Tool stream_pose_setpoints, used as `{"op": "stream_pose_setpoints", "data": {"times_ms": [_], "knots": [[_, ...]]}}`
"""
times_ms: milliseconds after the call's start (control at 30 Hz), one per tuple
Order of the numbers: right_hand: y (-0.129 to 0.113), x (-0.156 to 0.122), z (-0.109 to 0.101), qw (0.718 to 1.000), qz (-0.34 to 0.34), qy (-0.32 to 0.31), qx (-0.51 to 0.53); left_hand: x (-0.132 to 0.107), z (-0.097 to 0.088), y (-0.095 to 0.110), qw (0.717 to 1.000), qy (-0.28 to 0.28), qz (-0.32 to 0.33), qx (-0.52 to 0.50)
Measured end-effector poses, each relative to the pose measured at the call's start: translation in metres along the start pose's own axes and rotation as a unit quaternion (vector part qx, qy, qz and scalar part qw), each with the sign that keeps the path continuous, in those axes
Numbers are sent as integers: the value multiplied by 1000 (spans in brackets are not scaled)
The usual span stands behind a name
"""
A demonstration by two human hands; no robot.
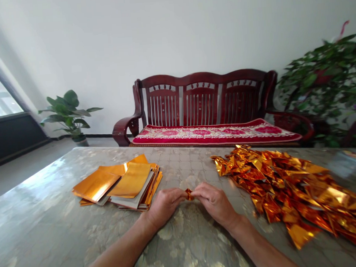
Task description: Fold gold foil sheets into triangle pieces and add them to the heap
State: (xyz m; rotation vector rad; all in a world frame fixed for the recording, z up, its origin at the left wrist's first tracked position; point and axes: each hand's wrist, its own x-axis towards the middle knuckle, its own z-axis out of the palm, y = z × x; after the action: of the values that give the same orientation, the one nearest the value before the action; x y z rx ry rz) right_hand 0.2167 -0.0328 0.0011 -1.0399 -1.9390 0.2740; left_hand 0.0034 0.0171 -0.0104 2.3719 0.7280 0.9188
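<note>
My left hand (164, 205) and my right hand (215, 203) meet at the middle of the table, fingers pinched together. Between them sits a small piece of gold foil paper (188, 194), mostly hidden by the fingertips of both hands. A stack of flat gold foil sheets (120, 184) lies just left of my left hand. To the right of my right hand spreads a large heap of folded gold foil pieces (294, 190).
The table (50, 232) has a glossy patterned top. Behind it stands a dark red wooden bench (206, 103) with a red cushion. A potted plant (68, 112) is at the back left, a large leafy plant (329, 82) at the right, a window at far left.
</note>
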Motion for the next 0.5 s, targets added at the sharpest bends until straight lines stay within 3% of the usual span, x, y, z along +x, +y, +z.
{"op": "stream_pose_setpoints", "data": {"times_ms": [500], "knots": [[-13,0,2,999,37,19,-6,3,3,27,996,55,-58,-40]]}}
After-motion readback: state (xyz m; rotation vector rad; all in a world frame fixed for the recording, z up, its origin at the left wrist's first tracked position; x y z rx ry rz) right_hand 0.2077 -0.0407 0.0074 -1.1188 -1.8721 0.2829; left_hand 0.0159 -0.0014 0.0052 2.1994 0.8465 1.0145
